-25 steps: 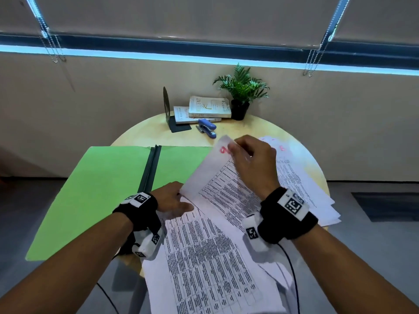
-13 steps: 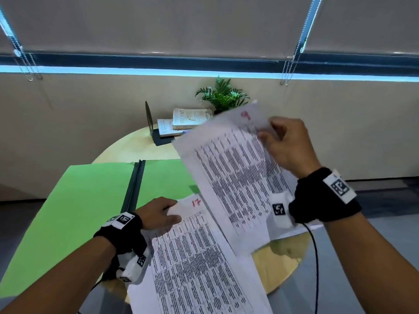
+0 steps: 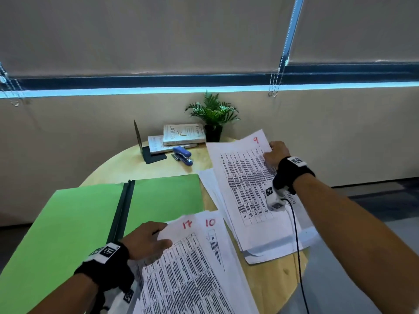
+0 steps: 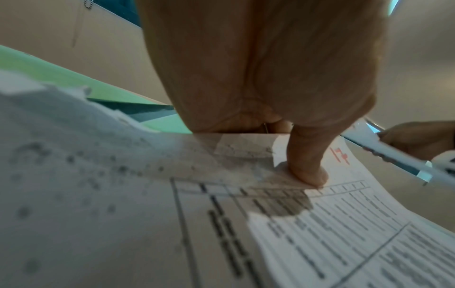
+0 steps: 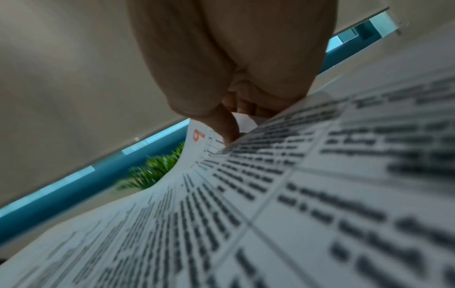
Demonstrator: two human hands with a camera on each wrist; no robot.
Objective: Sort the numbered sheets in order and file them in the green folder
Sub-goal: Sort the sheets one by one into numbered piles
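Observation:
The green folder lies open on the left of the round table. My left hand grips the top left corner of the sheet marked 17, thumb on top; in the left wrist view that thumb presses the sheet marked 17. A sheet marked 10 peeks out from under it. My right hand pinches the top right corner of the sheet marked 9, which lies over a loose pile of sheets on the right. In the right wrist view the sheet marked 9 curves up to the thumb.
At the back of the table stand a black bookend, two stacked books, a blue stapler and a potted plant. A black cable hangs from my right wrist. The pile overhangs the table's right edge.
My right hand carried the sheet marked 9 from above the near stack over to the right, down onto the pile there. Sheets 17 and 10 now show. My left hand stayed.

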